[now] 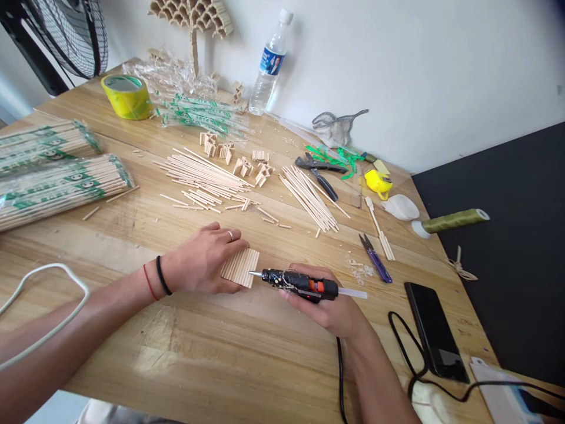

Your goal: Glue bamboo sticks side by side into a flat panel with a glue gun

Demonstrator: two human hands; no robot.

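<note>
My left hand (209, 259) is closed around the far and near edges of a small panel of wooden sticks (242, 268) laid side by side, low over the table. In my right hand (331, 312) is a black glue gun (300, 284), its metal nozzle pointing left at the panel's right edge. Whether the tip touches the sticks I cannot tell. A clear glue stick (353, 292) juts from the gun's back end. Beyond my hands lie short cut sticks (200, 199), long sticks (207, 174) and several small glued stick pieces (242, 166).
Purple scissors (375, 259), pliers (322, 168) and another stick pile (309, 197) lie to the right. A phone (435, 330) and black cable (410, 341) are near right. Bagged sticks (62, 182), yellow tape (127, 97) and a white cable (66, 268) are left; a bottle (268, 70) stands behind.
</note>
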